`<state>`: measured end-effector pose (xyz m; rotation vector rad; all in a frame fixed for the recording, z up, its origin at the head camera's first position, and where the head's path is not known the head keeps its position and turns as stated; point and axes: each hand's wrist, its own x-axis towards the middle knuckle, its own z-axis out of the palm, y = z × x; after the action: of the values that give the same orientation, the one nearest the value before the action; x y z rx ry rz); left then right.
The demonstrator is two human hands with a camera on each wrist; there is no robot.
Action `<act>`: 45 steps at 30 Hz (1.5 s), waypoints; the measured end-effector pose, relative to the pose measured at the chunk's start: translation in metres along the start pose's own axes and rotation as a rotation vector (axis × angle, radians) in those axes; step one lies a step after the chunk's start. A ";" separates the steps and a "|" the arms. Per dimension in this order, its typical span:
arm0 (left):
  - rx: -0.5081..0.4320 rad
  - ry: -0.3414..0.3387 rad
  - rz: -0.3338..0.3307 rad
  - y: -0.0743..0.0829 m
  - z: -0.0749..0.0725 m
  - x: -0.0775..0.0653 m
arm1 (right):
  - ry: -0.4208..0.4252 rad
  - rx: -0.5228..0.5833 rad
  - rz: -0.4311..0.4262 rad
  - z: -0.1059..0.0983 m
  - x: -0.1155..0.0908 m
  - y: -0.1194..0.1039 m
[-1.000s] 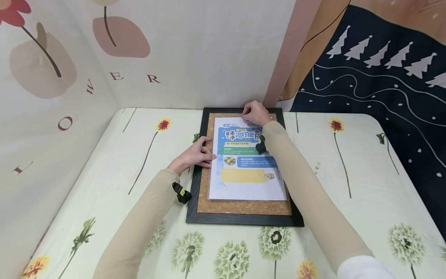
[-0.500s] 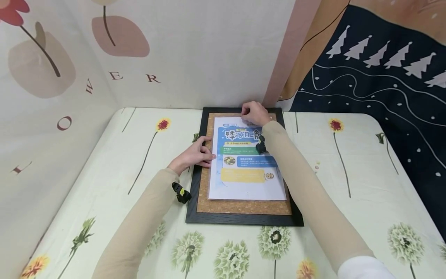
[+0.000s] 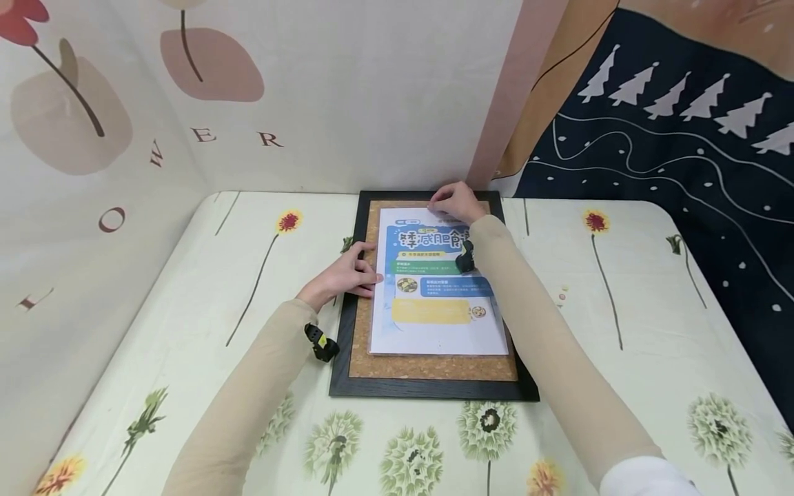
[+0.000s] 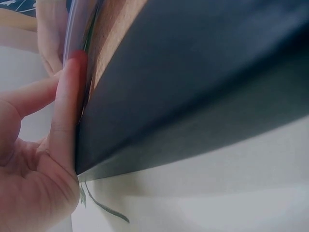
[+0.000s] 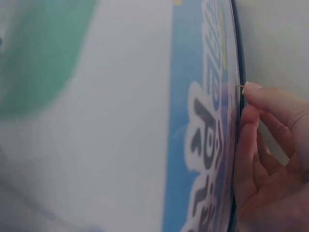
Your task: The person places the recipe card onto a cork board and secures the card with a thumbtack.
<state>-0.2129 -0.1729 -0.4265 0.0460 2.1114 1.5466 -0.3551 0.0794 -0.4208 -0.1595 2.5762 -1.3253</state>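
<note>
A laminated sheet (image 3: 440, 337) with blue, green and yellow printing lies on a cork board (image 3: 434, 366) that has a black frame (image 3: 434, 389). At the sheet's left edge, the fingers of my left hand (image 3: 340, 277) are spread and touch it; the left wrist view shows them lying along the frame's side and the sheet's edge. My right hand (image 3: 460, 204) is at the sheet's top edge. Between its thumb and fingertip it pinches a small pin (image 5: 241, 86), whose thin gold-coloured shaft points at the sheet. The pin's head is hidden by the fingers.
The board lies on a table covered by a flowered cloth (image 3: 633, 289), close to the white printed curtain (image 3: 372, 103) behind it. To the right hangs a dark blue cloth (image 3: 620, 158) with white trees. Small black cameras sit on both wrists.
The head view has shifted very slightly. Both hands keep their places, the left at the sheet's left edge and the right at its top edge.
</note>
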 end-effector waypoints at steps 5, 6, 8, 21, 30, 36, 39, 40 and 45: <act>0.002 0.016 -0.014 0.000 0.001 -0.001 | 0.019 0.043 0.027 0.004 -0.002 0.000; 0.002 0.018 -0.016 0.000 0.001 -0.001 | 0.025 0.049 0.028 0.004 -0.003 -0.001; 0.002 0.018 -0.014 0.000 0.001 -0.001 | 0.036 0.061 0.029 0.006 -0.004 -0.001; -0.020 0.014 -0.008 -0.002 -0.001 0.001 | 0.092 0.094 0.076 0.012 -0.005 -0.005; -0.013 0.009 -0.013 0.001 -0.001 -0.001 | 0.094 0.087 0.112 0.013 -0.001 -0.003; -0.014 0.009 -0.020 0.000 0.000 0.000 | 0.105 0.093 0.131 0.013 -0.005 -0.004; -0.015 0.009 -0.017 0.000 0.000 -0.001 | 0.113 0.092 0.146 0.014 -0.005 -0.007; -0.016 0.009 -0.015 0.000 0.000 -0.001 | 0.115 0.094 0.153 0.015 -0.005 -0.008; -0.016 0.004 -0.013 0.001 0.000 -0.001 | 0.112 0.118 0.189 0.017 -0.005 -0.005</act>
<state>-0.2117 -0.1727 -0.4255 0.0238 2.0986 1.5573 -0.3459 0.0642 -0.4250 0.1801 2.5188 -1.4467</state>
